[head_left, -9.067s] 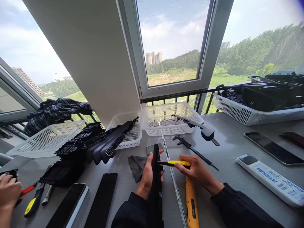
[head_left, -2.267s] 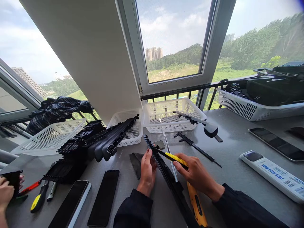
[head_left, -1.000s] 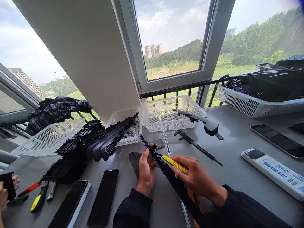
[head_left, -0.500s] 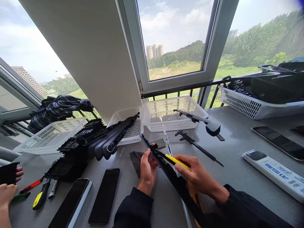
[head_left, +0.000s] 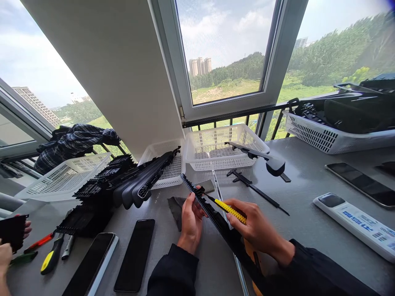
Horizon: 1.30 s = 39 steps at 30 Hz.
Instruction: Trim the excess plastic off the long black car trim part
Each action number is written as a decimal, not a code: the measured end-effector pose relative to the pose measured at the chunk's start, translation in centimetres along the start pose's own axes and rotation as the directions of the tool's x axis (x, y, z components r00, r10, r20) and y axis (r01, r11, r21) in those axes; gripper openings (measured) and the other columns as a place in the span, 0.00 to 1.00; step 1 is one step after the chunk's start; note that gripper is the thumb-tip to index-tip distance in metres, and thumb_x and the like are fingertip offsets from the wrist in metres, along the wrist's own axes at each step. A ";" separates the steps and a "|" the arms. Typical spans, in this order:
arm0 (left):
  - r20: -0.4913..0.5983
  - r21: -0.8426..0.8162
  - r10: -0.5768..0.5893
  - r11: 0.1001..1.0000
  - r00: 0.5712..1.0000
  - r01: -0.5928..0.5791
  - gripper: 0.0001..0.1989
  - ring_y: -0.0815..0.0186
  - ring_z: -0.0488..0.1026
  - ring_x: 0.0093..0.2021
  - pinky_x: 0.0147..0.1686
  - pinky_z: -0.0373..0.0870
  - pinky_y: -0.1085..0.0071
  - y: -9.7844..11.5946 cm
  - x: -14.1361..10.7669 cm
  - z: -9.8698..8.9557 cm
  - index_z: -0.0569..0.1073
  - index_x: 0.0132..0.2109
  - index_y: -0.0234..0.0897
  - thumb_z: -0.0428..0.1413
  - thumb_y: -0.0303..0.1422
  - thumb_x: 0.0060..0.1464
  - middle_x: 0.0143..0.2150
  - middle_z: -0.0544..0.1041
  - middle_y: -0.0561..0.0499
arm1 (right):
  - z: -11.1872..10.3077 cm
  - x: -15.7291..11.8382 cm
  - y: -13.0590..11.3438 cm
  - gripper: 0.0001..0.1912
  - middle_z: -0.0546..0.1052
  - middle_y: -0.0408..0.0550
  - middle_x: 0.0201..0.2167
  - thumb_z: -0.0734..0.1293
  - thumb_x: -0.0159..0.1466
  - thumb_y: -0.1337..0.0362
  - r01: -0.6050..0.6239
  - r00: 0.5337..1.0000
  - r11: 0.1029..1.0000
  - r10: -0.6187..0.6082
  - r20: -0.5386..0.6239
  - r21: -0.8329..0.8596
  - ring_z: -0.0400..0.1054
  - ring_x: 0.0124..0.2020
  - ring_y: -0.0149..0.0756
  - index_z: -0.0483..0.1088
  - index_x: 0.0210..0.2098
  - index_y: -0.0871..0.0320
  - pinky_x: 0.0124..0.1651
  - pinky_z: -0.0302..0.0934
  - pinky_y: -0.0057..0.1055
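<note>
My left hand [head_left: 189,220] grips a long black plastic trim strip [head_left: 226,232] near its upper end, the thumb lying along its side. The strip slants from upper left down toward my right sleeve. In my right hand [head_left: 257,224] is a yellow-handled craft knife [head_left: 231,211], its dark narrow tip at the strip just beside my left fingers. Whether the tip touches the plastic is hard to tell. Beneath the strip lies a thin metal ruler [head_left: 217,183], partly covered. A dark grey cloth [head_left: 175,209] rests beside my left hand, and a black caliper [head_left: 256,190] lies beyond my right.
White baskets [head_left: 200,158] stand along the window, one with black parts [head_left: 348,111]. Stacked black trim pieces [head_left: 145,181] lie left of centre. Phones [head_left: 135,255], a yellow-black screwdriver [head_left: 52,257] and a white device [head_left: 354,226] are on the table. Another person's hands [head_left: 4,255] hold a black part.
The knife and my right hand have shifted very slightly against the strip. The other person's hands have brought the black part a little further into view at the left.
</note>
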State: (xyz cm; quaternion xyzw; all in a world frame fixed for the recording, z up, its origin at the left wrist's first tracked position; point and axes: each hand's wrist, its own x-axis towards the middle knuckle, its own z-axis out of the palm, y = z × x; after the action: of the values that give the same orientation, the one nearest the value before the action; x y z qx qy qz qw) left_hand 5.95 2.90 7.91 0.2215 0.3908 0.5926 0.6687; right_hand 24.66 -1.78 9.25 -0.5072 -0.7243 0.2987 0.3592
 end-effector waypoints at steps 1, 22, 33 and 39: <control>-0.001 0.002 -0.001 1.000 1.000 0.001 0.31 0.71 0.69 0.24 0.20 0.66 0.74 0.0 0.0 0.0 0.80 0.51 0.34 0.72 0.47 0.44 0.31 0.77 0.55 | 0.0 0.0 0.0 0.14 0.83 0.47 0.39 0.63 0.69 0.60 0.008 1.000 1.000 -0.008 0.005 0.011 0.75 0.38 0.41 0.77 0.48 0.55 0.44 0.63 0.34; 0.023 0.042 0.019 0.999 1.000 -0.020 0.28 0.71 0.70 0.24 0.22 0.65 0.74 -0.2 0.0 -0.2 0.79 0.50 0.36 0.71 0.49 0.48 0.29 0.75 0.56 | 0.2 -0.1 -0.3 0.14 0.84 0.48 0.41 0.63 0.70 0.59 0.028 1.000 1.000 -0.028 0.003 0.005 0.76 0.39 0.41 0.77 0.50 0.54 0.46 0.66 0.35; 0.022 0.068 0.013 0.998 1.000 -0.014 0.28 0.72 0.68 0.23 0.22 0.63 0.74 0.0 -0.2 0.3 0.77 0.46 0.36 0.72 0.50 0.45 0.27 0.73 0.58 | 0.4 -0.1 -0.1 0.14 0.84 0.47 0.42 0.62 0.70 0.60 -0.020 0.997 0.998 0.015 -0.069 -0.063 0.77 0.40 0.42 0.78 0.48 0.54 0.45 0.66 0.35; 0.032 0.078 0.006 0.997 0.999 -0.008 0.29 0.71 0.69 0.24 0.23 0.65 0.73 0.1 -0.5 0.4 0.77 0.48 0.36 0.72 0.50 0.46 0.28 0.73 0.58 | 0.4 -0.2 -0.3 0.15 0.84 0.48 0.42 0.62 0.71 0.59 -0.025 0.997 0.998 0.019 -0.080 -0.064 0.77 0.40 0.42 0.77 0.50 0.54 0.44 0.66 0.35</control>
State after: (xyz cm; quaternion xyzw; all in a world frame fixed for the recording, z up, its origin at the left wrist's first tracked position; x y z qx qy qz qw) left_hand 6.17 2.54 8.36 0.2583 0.4020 0.5756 0.6637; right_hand 24.24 -2.06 9.23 -0.5381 -0.7132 0.2584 0.3676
